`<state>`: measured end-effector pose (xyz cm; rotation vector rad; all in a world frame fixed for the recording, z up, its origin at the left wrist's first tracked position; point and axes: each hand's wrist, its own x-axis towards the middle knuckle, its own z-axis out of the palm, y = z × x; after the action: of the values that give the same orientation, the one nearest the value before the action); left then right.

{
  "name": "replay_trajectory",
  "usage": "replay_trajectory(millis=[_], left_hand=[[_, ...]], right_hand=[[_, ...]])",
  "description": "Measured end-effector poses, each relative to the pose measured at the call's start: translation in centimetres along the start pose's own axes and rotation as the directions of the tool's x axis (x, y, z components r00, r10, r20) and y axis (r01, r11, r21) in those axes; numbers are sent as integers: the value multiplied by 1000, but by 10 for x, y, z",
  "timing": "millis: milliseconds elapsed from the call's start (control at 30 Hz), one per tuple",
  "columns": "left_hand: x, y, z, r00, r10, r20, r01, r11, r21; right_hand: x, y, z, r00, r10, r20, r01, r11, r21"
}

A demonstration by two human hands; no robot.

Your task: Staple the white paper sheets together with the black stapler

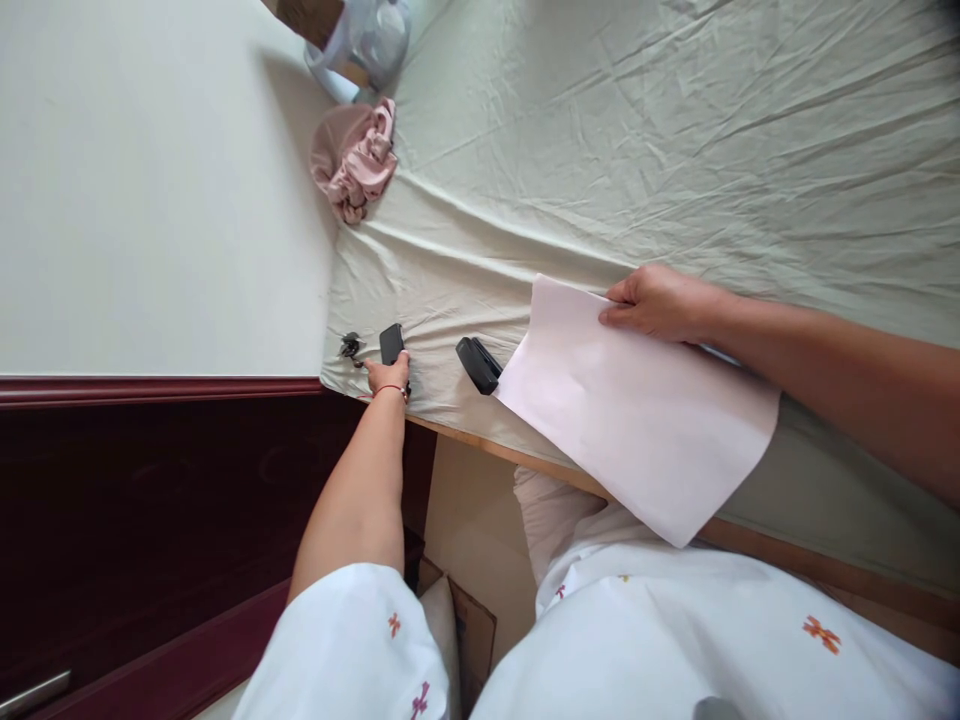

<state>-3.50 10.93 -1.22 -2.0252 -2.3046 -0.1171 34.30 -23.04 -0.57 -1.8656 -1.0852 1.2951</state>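
My left hand (389, 375) reaches to the near left corner of the bed and touches a small black device (391, 343); whether the fingers grip it I cannot tell. A small dark clip-like item (349, 346) lies just left of it. My right hand (656, 303) holds the far edge of a sheet of white paper (637, 410) that lies on the pale green bedsheet (637, 130) and hangs over the bed's near edge. A black stapler (478, 364) sits between my hands, by the paper's left corner.
A bunched pink cloth (354, 160) lies at the bed's left edge beside the white wall (150, 180). A pale plastic object (364, 45) stands behind it. Dark red wooden furniture (150, 480) is at lower left. A cardboard box (469, 630) sits below the bed's wooden edge.
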Motion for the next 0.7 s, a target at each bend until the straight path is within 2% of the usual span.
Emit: replay_trajectory(millis=[100,200,467,567,700], left_hand=[[0,-1,-3,998,-62,17,62,998,12],[-2,0,-7,997,-68,22,68,998,11],[-13,1,-12,998,-52,46,54,998,-40],[-36,-7,-6,999,-48,9,49,996,-78],[-86,-28,8,995,-1,-105,-16,987,-161]], right_hand=[[-3,-6,0,999,44,4,-44,999,-4],[-4,-9,-1,998,69,1,-69,998,1],[0,-1,0,1000,15,16,-15,999,30],[1,-1,0,1000,3,8,-3,1000,-12],[3,5,-3,997,-56,60,57,998,-10]])
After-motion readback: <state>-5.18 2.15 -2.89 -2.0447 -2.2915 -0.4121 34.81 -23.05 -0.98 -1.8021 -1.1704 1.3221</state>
